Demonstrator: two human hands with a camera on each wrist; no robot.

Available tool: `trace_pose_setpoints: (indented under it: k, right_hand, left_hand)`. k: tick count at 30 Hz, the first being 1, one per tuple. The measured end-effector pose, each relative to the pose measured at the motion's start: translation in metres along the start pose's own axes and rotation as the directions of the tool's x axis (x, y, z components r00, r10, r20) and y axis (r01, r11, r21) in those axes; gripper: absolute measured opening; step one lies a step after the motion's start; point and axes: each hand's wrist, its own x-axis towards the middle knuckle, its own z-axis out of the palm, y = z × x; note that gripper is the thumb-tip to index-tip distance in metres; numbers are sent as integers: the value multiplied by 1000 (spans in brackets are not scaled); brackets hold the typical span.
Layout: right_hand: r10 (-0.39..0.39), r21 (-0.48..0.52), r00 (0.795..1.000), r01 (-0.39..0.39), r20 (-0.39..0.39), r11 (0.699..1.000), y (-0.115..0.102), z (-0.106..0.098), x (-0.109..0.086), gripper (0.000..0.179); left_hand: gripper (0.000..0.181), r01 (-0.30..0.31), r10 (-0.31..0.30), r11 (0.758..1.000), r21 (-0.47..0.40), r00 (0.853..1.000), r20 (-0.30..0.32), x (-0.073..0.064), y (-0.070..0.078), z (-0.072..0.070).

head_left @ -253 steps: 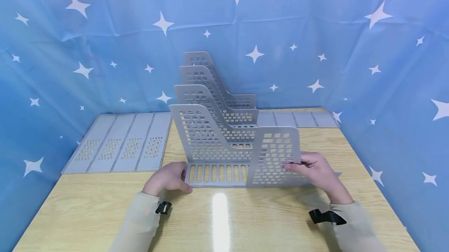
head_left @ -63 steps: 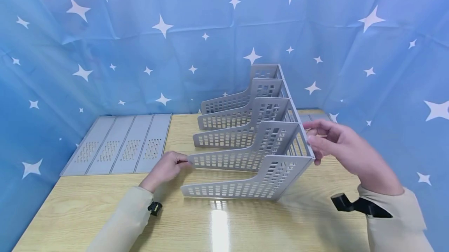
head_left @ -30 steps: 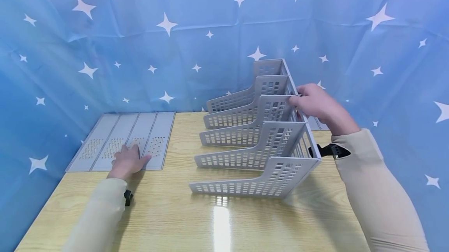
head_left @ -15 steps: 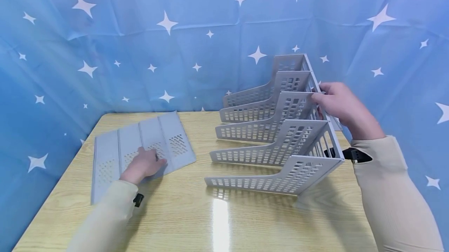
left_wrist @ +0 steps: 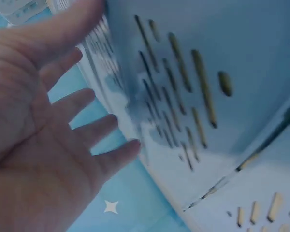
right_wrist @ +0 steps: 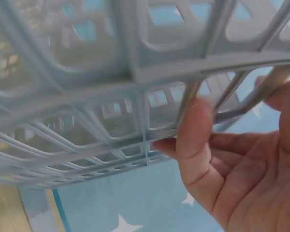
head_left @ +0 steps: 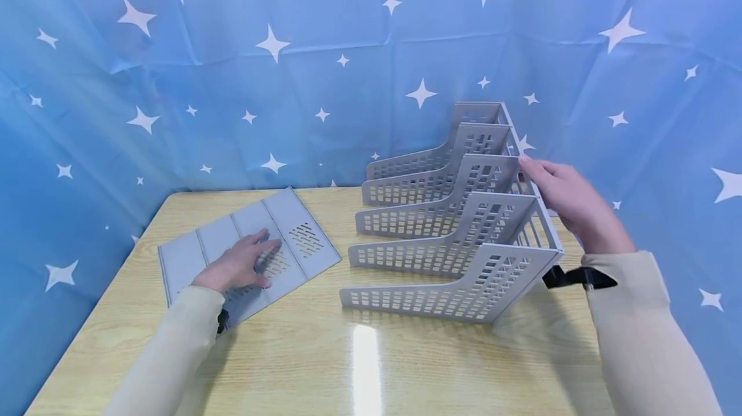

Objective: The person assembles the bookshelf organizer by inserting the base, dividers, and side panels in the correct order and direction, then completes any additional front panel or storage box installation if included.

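A grey magazine file rack [head_left: 406, 303], with perforated dividers and several slots, stands right of centre. Its low front ends face left and its tall slatted back faces right. My right hand [head_left: 574, 207] holds that back near its top; in the right wrist view the fingers of this hand [right_wrist: 251, 183] hook round the bars. At left lies a flat grey folding panel [head_left: 180, 252], creased into sections with slotted patches. Over it my left hand [head_left: 234, 264] is spread, covering part of it. In the left wrist view this hand [left_wrist: 63, 125] has its fingers apart beside the panel [left_wrist: 261, 111].
Both things rest on a light wooden table [head_left: 290, 364]. Behind and at both sides hangs a blue curtain [head_left: 319, 4] with white stars. Table surface shows between panel and rack, and along the front.
The rack has been turned so its tall back faces right, then shifted rightward. My left hand has moved from the rack to the panel, which has swung askew and shifted toward the middle.
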Motion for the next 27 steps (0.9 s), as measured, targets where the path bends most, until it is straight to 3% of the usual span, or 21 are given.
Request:
trace_pose_setpoints:
  k: [3, 5, 7, 9, 10, 11, 16, 18, 20, 23, 25, 27]
  right_hand:
    - [-56, 69, 998, 57, -5, 996, 12, 4, -20, 73]
    - [-107, 198, 994, 108, -17, 974, 17, 7, -32, 65]
    - [-159, 327, 986, 166, -49, 930, 19, 13, -41, 54]
    - [-190, 460, 978, 209, -89, 863, 17, 19, -46, 44]
    - [-191, 531, 976, 218, -106, 819, 15, 23, -46, 39]
    - [-177, 568, 976, 218, -127, 794, 13, 26, -46, 36]
    - [-53, 685, 977, 184, -208, 705, 3, 31, -45, 33]
    - [-43, 697, 971, 199, -236, 689, 1, 31, -44, 31]
    - [-60, 710, 966, 227, -253, 667, 0, 30, -43, 30]
    - [-83, 710, 963, 245, -256, 660, 0, 26, -43, 31]
    - [-94, 713, 964, 247, -248, 656, 0, 24, -43, 32]
    - [-96, 709, 967, 239, -236, 664, 1, 20, -44, 32]
  left_hand:
    - [79, 23, -22, 999, -33, 999, 40, 0, -1, 3]
    - [80, 35, -33, 999, -32, 998, 44, 0, 1, 4]
    - [80, 44, -44, 999, -18, 998, 39, 0, 3, 4]
    - [80, 55, -55, 998, 4, 998, 30, -1, 6, 6]
    - [80, 55, -56, 998, 22, 998, 25, -2, 7, 6]
    - [79, 60, -61, 998, 36, 998, 21, -2, 9, 7]
    - [79, 79, -78, 989, 128, 997, -11, 1, 23, 18]
    - [78, 92, -90, 979, 180, 996, -20, 5, 30, 24]
    - [77, 102, -96, 967, 234, 995, -37, 9, 37, 29]
    - [76, 119, -99, 936, 331, 992, -76, 13, 49, 34]
    - [76, 130, -91, 899, 418, 989, -113, 17, 58, 36]
    - [77, 159, -90, 846, 509, 984, -156, 22, 67, 39]
